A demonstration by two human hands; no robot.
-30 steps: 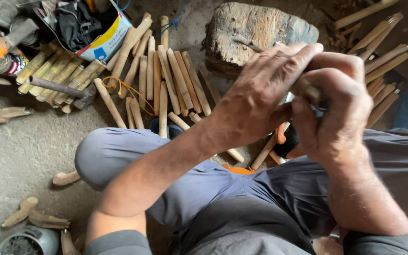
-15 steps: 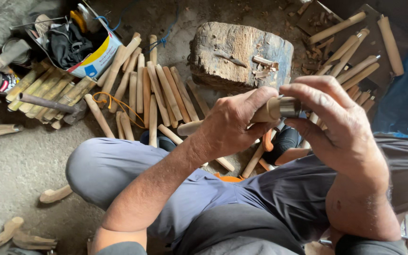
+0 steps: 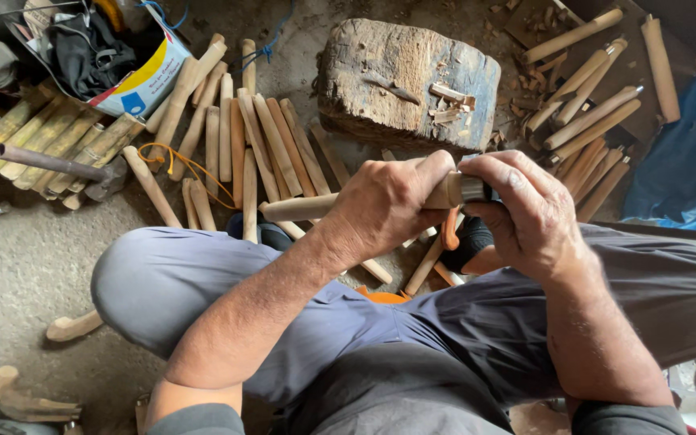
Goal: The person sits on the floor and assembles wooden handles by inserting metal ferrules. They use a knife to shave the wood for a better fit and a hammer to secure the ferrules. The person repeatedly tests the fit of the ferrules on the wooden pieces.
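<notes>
Left hand (image 3: 388, 205) is wrapped around the near-middle of a pale, round, tapered wooden handle (image 3: 308, 208), its grip pressed tight about the shaft. Right hand (image 3: 525, 213) is curled over the handle's thick end, fingers pinching a grey metal collar (image 3: 471, 188) fitted there. The handle is held level above the person's lap, just in front of the weathered wooden chopping block (image 3: 408, 76).

Judged handling: the handle looks stiff, light and dry, not slippery; the smooth taper suggests holding it at the thicker part, where both hands now sit. The collar looks hard and thin-edged, so fingertip care seems advisable.

Count: one handle in hand; one block, with a few wood chips (image 3: 449, 101) on top. Left of the block, roughly a dozen similar pale wooden handles (image 3: 239, 137) lie on the floor, with several darker sticks (image 3: 50, 137) further left; the exact number cannot be told. Right of the block, about ten more handles (image 3: 590, 113) lie in a loose pile. One cardboard box (image 3: 134, 80) sits far left of the block.
</notes>
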